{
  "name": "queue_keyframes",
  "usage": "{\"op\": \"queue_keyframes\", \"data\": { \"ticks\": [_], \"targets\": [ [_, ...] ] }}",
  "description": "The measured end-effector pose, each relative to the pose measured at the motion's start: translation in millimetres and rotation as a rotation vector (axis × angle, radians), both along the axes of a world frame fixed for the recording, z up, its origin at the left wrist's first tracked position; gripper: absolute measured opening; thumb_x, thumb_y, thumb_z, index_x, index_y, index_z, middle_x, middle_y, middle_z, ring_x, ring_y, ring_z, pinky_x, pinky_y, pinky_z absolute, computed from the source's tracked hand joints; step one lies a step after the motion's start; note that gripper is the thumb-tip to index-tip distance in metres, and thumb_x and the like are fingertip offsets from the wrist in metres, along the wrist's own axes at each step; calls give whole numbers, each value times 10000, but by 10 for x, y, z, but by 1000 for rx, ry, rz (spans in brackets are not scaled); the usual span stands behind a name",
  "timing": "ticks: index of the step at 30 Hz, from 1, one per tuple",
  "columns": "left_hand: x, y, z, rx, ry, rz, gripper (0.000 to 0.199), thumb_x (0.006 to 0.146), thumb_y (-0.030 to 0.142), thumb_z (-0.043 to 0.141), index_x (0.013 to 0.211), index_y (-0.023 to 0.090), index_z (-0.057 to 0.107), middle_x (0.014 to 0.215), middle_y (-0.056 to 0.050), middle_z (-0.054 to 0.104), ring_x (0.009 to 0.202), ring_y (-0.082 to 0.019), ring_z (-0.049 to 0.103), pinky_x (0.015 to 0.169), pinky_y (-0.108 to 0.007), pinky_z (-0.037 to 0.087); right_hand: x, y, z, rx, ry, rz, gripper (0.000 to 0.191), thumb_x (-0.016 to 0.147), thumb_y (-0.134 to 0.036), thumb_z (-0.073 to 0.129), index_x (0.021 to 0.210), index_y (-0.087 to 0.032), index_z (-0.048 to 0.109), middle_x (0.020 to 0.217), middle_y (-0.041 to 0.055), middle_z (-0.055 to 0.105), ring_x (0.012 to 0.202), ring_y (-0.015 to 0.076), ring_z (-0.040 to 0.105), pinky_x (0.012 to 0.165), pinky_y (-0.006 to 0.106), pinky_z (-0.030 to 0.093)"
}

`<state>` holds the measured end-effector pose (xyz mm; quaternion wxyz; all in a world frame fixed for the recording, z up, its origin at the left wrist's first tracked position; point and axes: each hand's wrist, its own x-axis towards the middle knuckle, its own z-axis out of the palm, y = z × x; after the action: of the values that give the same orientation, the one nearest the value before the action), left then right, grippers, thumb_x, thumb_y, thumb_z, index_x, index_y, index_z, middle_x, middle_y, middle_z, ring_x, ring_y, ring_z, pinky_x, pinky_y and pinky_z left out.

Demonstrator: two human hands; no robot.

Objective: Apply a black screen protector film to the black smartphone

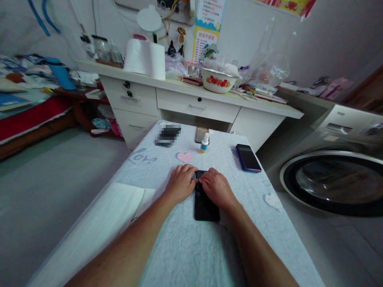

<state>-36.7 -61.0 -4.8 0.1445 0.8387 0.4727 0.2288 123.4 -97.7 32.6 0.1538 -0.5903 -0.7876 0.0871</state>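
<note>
A black smartphone [206, 207] lies flat on the cloth-covered table, its dark screen facing up. At its upper left edge is my left hand [180, 182], its fingers bent and its thumb and fingertips gripping the edge near the corner. My right hand [218, 188] rests over the upper right part of the screen, fingers curled and pinched together. Whatever may be between those fingertips is hidden. Beyond the hands stands a small white spray bottle [204, 144] with a blue and yellow label. Behind it lies another phone [201, 134].
Stacked phones [249, 158] lie at the table's right. A pixelated dark item [168, 135] is at the far left corner. White sheets [116, 203] lie along the left side. Behind stands a white desk [179, 95] with a floral bowl [220, 81]; a washing machine [338, 119] is at right.
</note>
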Motion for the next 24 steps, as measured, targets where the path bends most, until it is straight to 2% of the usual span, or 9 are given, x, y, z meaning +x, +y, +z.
{"op": "queue_keyframes", "data": {
  "ticks": [6,19,24],
  "targets": [
    [-1,-10,20,-17,-1,-4,336,853,254,542,1189,235,559,1225,-38,573,1090,-231,476,939,-368,384,23,-29,36,-27,14,33,174,875,-144,524,789,-168,672,808,22,572,740,114,536,673,221,357],
    [-6,-6,24,-42,-6,3,331,859,229,525,1188,233,566,1241,-41,569,1114,-227,470,965,-376,377,107,-101,158,-130,141,260,149,777,-78,586,739,-169,698,767,6,640,699,106,553,653,206,391],
    [-9,-7,24,-37,-11,7,333,863,223,517,1194,233,558,1236,-40,568,1115,-225,469,961,-375,378,112,-122,210,-174,156,293,145,769,-69,606,750,-169,709,763,6,654,708,111,569,663,205,403]
  ]
}}
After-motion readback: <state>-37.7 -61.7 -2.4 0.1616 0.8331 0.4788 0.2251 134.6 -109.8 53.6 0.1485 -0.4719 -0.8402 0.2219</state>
